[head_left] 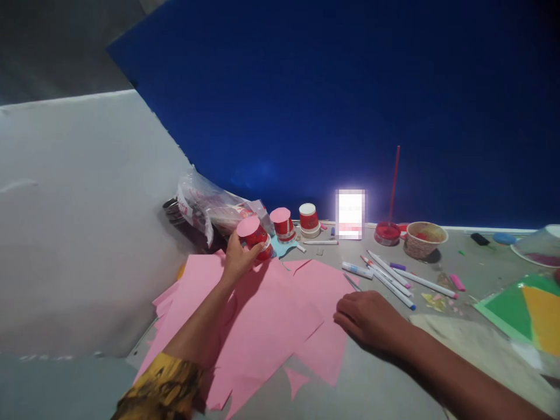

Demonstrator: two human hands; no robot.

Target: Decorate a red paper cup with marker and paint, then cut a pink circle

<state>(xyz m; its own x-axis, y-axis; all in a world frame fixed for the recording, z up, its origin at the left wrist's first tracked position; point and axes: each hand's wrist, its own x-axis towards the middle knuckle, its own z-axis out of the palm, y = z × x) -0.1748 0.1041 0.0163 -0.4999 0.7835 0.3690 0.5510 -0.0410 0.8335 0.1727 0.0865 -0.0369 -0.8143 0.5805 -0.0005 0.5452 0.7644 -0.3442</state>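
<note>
My left hand [241, 259] is wrapped around a red paper cup [258, 238], which stands upside down with a pink paper disc on its end. Just beyond it are a second red cup [284, 226] with a pink top and a third red cup [309, 220] with a white top. Under my left forearm lie overlapping sheets of pink paper [262, 315]. My right hand [365, 318] rests with curled fingers at the right edge of these sheets. A pointed metal blade [351, 282] shows just past its knuckles; whether the hand holds anything is hidden.
Several felt-tip pens [389, 277] lie beyond my right hand. Behind them are a paper bowl [425, 240], a red round base with an upright stick [387, 233] and a bright screen [350, 213]. Plastic bags [210, 195] are piled left. Green and orange sheets [507, 309] lie right.
</note>
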